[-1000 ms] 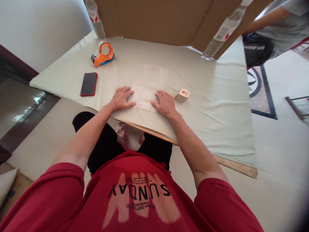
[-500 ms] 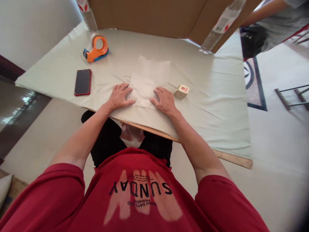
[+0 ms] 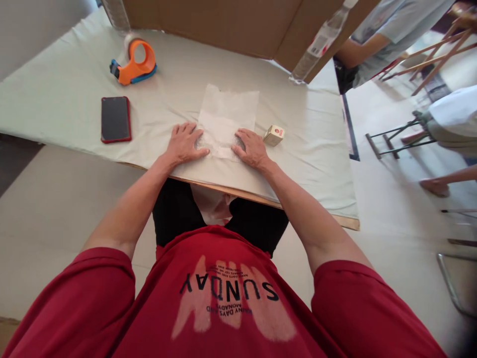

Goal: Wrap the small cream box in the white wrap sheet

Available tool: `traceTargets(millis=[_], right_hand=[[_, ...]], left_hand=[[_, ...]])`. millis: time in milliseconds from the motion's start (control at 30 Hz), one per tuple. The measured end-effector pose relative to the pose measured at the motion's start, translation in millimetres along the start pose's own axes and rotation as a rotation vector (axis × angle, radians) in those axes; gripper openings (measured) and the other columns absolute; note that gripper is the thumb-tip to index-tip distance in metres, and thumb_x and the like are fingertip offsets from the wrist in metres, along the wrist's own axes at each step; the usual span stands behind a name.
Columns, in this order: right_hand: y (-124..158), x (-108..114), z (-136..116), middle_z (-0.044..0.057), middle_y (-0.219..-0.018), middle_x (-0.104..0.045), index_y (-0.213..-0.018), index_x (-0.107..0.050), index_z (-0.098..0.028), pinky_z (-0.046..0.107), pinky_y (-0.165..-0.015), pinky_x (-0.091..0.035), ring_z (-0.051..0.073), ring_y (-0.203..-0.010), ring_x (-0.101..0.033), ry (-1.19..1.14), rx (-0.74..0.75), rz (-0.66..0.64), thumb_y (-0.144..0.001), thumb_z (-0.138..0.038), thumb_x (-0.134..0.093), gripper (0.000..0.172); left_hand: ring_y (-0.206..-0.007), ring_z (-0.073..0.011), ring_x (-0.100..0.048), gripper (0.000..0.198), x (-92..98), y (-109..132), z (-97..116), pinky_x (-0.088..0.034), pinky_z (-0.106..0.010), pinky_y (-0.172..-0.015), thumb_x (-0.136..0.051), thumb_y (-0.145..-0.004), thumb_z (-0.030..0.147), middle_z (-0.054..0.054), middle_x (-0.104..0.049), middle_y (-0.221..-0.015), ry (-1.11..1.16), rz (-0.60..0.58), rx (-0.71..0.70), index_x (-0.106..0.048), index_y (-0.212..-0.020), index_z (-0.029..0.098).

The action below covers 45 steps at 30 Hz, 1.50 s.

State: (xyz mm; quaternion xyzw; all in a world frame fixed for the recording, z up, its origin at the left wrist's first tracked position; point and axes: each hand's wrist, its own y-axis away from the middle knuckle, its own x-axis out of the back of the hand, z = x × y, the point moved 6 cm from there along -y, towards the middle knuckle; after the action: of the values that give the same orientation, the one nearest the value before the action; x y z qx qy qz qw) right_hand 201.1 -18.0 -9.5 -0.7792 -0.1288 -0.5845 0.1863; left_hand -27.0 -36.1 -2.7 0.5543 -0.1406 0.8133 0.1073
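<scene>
A thin white sheet (image 3: 229, 112) lies flat on the pale green cloth covering the table (image 3: 316, 159). My left hand (image 3: 185, 143) rests palm down on the sheet's near left corner with fingers stretched out. My right hand (image 3: 252, 148) lies flat on its near right corner, fingers also spread. Both hands press the sheet down and hold nothing. A small cream box with a red mark (image 3: 274, 134) sits just right of my right hand.
A red-cased phone (image 3: 115, 119) lies to the left, and an orange tape dispenser (image 3: 134, 63) sits behind it. A large cardboard box (image 3: 231, 25) stands at the table's far edge. Another person (image 3: 376, 37) is at the upper right, near wooden and metal stands.
My head has tilted, shifting the table down and left in view. The sheet now shows unfolded farther away from me. Both hands stay flat on its near corners.
</scene>
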Motion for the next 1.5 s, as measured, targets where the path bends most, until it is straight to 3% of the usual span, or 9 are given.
traceTargets(millis=[1500], right_hand=[[-3.8,-5.4,6.0,0.016,-0.149,-0.053,-0.135,-0.058,-0.015,0.053,-0.114,-0.036,0.034,-0.138,-0.047,-0.007,0.021,0.062,-0.09,-0.048,-0.048,0.056]], left_hand=[[-0.145,-0.0417,-0.028,0.068,-0.5,1.0,-1.4,-0.011,-0.056,-0.12,-0.059,-0.078,0.058,-0.015,-0.042,-0.152,0.018,0.022,-0.006,-0.057,-0.133,0.019]])
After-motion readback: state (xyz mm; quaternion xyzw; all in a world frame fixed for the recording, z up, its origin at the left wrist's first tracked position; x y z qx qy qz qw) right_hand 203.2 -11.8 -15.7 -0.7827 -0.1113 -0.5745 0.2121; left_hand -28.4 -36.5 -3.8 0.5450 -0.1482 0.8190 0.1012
